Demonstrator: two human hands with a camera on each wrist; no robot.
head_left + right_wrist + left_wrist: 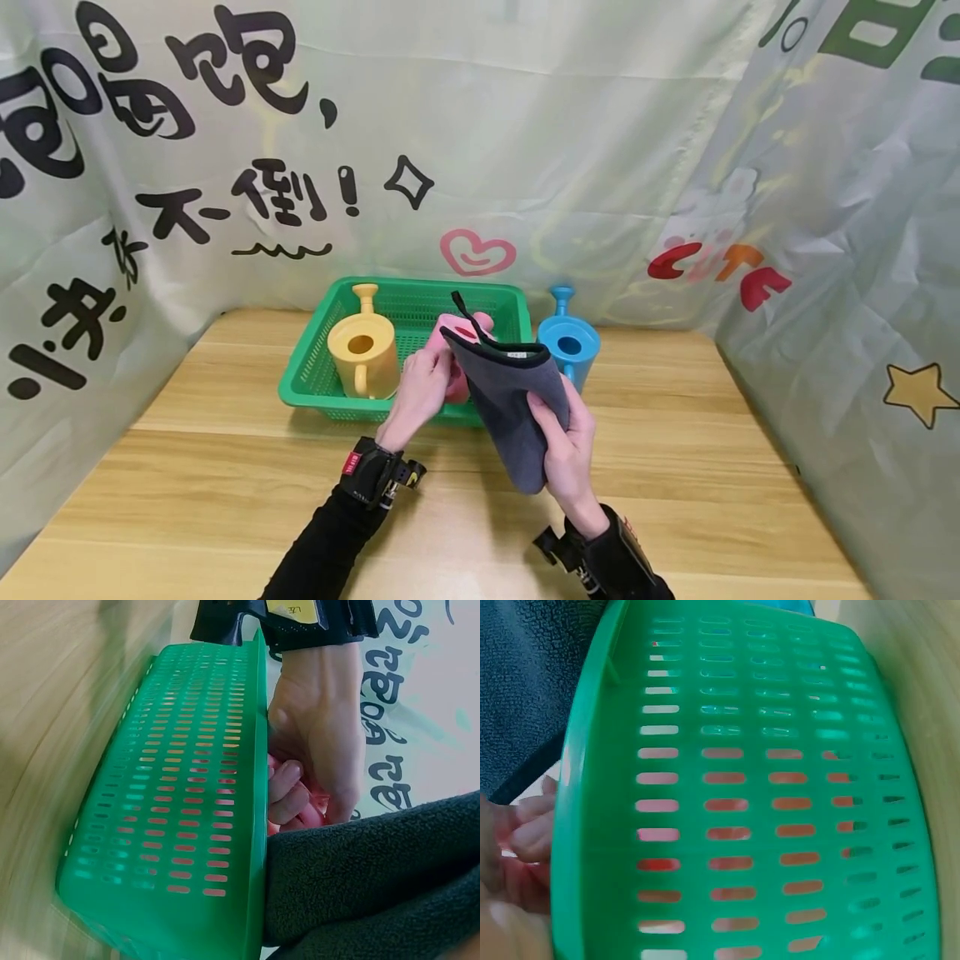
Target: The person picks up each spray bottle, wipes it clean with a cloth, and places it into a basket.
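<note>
Left hand [422, 390] grips pink can [457, 360], seemingly; right hand [572, 450] holds grey cloth [512, 408]; green basket [311, 379] behind.

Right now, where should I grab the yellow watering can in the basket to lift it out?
Take the yellow watering can by its loop handle, which faces the near wall of the green basket. Come from above and the near side: it stands upright, spout pointing away, and the left hand is just to its right on the pink can.

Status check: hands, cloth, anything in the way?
Left hand grips pink can in basket. Right hand holds grey cloth. Nothing blocking.
</note>
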